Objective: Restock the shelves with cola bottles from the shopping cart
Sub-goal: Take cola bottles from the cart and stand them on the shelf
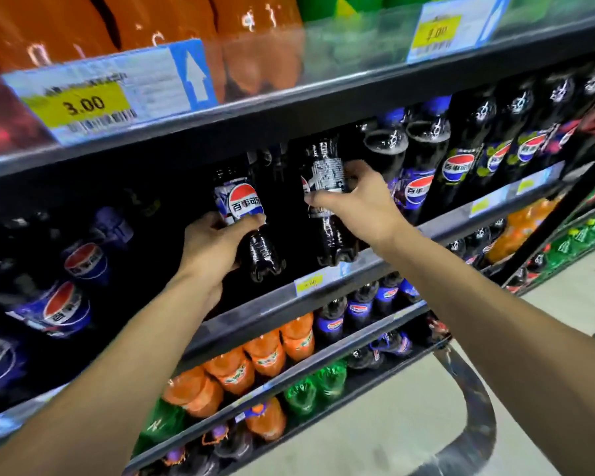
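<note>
both bare forearms reach up and forward from the bottom of the view, roughly parallel, slanting toward the upper middle. the left hand [213, 240] sits lower, wrist bent slightly back, palm turned inward and up; its grip is closed around something dark, thumb on the near side and fingertips [255, 219] curling over the far side. the right hand [358, 201] is higher and further right, wrist nearly straight, back of the hand toward the camera. its grip is also closed, thumb pointing left along the front and the fingers wrapped round from above right. the two hands are near each other but apart.
</note>
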